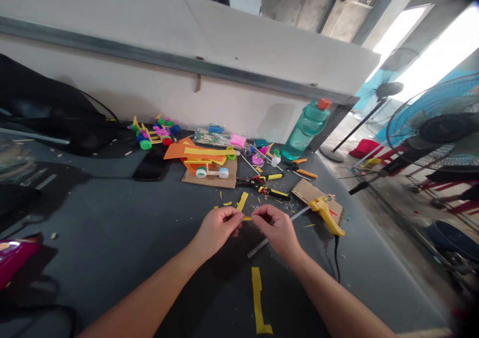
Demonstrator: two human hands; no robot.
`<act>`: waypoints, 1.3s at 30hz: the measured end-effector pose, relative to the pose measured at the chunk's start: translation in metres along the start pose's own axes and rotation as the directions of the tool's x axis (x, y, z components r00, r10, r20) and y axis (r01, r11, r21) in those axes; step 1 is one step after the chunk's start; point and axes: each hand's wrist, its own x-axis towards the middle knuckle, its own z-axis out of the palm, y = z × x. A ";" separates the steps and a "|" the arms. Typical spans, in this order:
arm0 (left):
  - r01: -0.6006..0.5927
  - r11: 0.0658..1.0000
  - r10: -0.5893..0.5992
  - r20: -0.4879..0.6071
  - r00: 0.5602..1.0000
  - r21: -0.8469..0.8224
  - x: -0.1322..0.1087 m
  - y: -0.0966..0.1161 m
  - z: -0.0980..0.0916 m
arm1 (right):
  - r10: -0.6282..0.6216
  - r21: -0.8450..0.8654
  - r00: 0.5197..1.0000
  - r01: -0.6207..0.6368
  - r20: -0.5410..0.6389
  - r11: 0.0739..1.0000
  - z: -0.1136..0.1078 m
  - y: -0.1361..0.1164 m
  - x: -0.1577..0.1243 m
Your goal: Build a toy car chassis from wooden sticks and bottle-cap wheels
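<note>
Yellow card strip [246,219] sits pinched between our left hand [217,231] and right hand [277,231], both grips closed. Open dark surface [112,218] lies leftward; a glue gun [325,214] rests just right.

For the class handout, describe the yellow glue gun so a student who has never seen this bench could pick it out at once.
On the dark grey workbench, go from the teal water bottle toward the person's right hand. Beside it, the yellow hot glue gun rests on a cardboard scrap, the only tool there trailing a black cord.
</note>
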 end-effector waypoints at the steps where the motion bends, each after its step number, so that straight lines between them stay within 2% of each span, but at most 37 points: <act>1: -0.001 1.000 0.001 -0.007 1.000 -0.004 0.000 0.000 -0.001 | 0.007 0.012 1.000 -0.007 0.004 1.000 0.000 0.001 0.000; 7: -0.015 1.000 0.015 -0.040 0.999 0.008 0.000 -0.001 -0.001 | 0.017 0.046 1.000 -0.017 -0.008 0.999 0.002 0.007 0.002; 13: 0.062 0.986 -0.067 -0.027 0.997 -0.155 0.001 -0.004 0.001 | -0.004 0.060 0.998 0.008 -0.062 0.998 0.002 0.008 0.001; 21: 0.071 0.987 -0.079 -0.050 0.996 -0.143 0.001 -0.006 0.002 | -0.028 0.015 0.997 0.029 -0.070 0.999 0.004 0.008 -0.001; 27: 0.154 0.957 -0.155 0.015 0.988 -0.244 0.001 -0.005 0.002 | -0.052 -0.028 0.995 0.050 -0.087 0.998 0.004 0.009 0.000; 31: 0.189 0.955 -0.185 0.037 0.982 -0.229 0.001 -0.003 0.002 | -0.073 -0.035 0.994 0.071 -0.076 0.997 0.005 0.008 -0.002; 35: 0.177 0.952 -0.188 -0.018 0.982 -0.250 0.002 -0.002 0.001 | -0.066 -0.008 0.997 0.066 -0.027 0.998 0.007 0.007 -0.002; 39: 0.146 0.954 -0.162 -0.040 0.986 -0.263 0.002 -0.002 0.000 | -0.083 -0.097 0.997 0.082 -0.008 0.992 0.005 0.006 0.000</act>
